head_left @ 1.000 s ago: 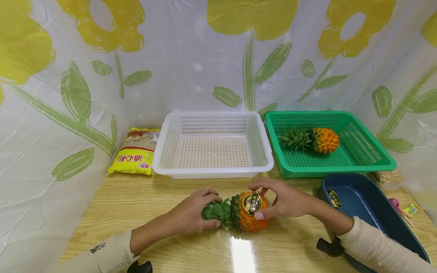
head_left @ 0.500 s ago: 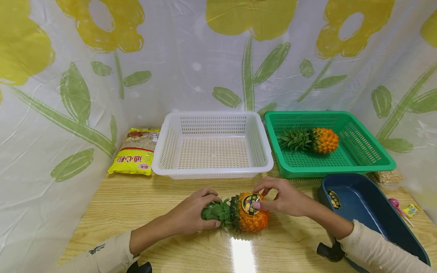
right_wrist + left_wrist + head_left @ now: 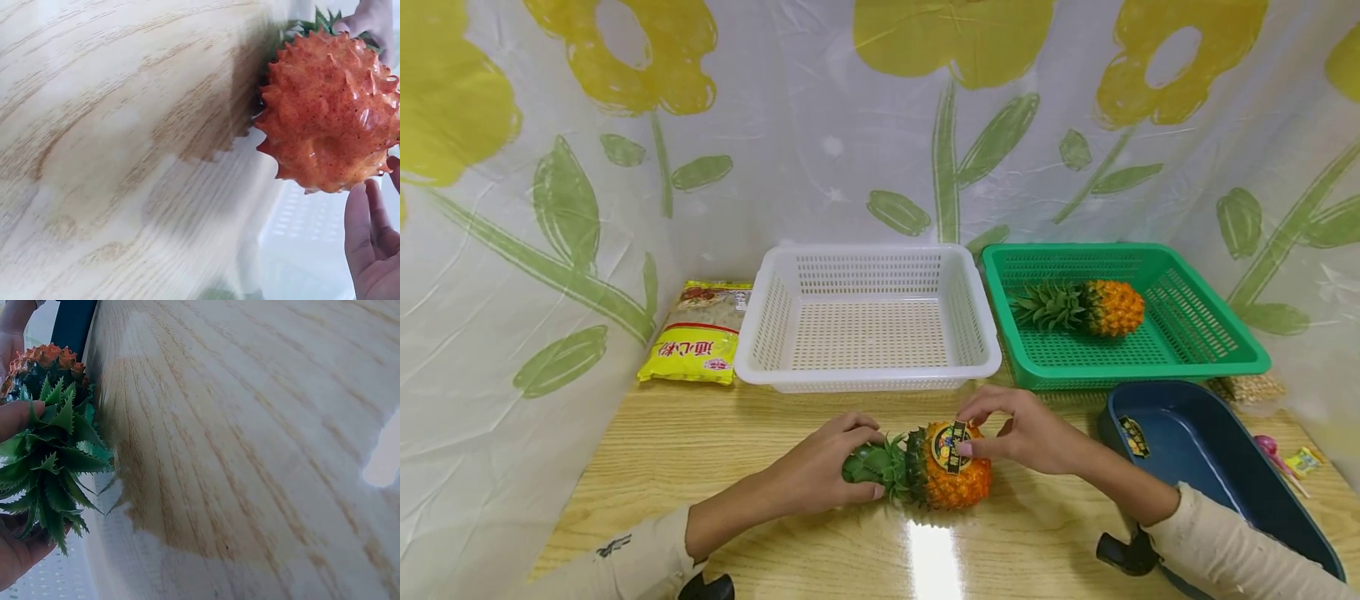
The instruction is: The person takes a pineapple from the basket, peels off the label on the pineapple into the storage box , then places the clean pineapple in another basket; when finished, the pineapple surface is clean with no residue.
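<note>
Lying sideways on the wooden table [image 3: 715, 450]: pineapple [image 3: 947, 479], left hand [image 3: 820, 471] gripping its leafy crown [image 3: 880, 467], right hand [image 3: 1026, 433] pinching the round sticker [image 3: 951, 446]. Possibly tearing the sticker, or rolling the fruit, if pulling sharply.

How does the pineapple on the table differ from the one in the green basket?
The table pineapple carries a round sticker; the basket pineapple shows none. The first is held by the left hand and right hand; the other lies untouched in the green basket. Both lie sideways, leaves pointing left.
</note>
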The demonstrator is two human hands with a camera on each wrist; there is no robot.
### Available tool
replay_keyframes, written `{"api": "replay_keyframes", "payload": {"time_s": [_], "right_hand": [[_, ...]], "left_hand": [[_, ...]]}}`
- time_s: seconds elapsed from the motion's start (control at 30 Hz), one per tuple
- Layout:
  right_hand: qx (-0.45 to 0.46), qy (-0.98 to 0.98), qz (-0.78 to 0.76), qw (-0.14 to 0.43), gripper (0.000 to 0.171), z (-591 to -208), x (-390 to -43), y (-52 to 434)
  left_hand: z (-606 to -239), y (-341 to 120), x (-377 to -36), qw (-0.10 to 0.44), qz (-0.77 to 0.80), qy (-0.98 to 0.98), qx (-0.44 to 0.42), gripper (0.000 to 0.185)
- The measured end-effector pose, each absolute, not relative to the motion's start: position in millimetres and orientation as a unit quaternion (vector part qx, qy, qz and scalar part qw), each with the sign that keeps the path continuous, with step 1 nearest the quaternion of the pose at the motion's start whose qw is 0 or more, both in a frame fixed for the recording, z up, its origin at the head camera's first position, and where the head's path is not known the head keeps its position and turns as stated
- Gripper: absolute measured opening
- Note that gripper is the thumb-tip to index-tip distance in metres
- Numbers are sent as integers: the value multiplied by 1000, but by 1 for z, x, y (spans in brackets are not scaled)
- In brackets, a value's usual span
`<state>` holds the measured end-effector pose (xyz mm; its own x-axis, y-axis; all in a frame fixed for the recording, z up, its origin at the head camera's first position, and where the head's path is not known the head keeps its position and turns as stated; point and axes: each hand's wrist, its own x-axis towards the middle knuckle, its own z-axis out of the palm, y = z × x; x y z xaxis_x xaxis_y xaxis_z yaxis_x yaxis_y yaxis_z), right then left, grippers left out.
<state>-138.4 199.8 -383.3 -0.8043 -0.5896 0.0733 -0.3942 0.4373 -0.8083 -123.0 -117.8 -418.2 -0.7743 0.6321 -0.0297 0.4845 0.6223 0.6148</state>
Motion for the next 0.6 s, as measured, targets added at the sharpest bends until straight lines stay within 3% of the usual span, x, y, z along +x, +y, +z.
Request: {"api": "replay_keyframes", "payload": {"time_s": [0.37, 0.6], "right_hand": [[-315, 815, -475, 106, 8, -373, -136, 193], [-363, 776, -492, 153, 5, -358, -131, 195]], "left_hand": [[-418, -118, -123, 118, 295, 894, 316, 53], [-419, -118, -124, 117, 295, 893, 319, 52]]}}
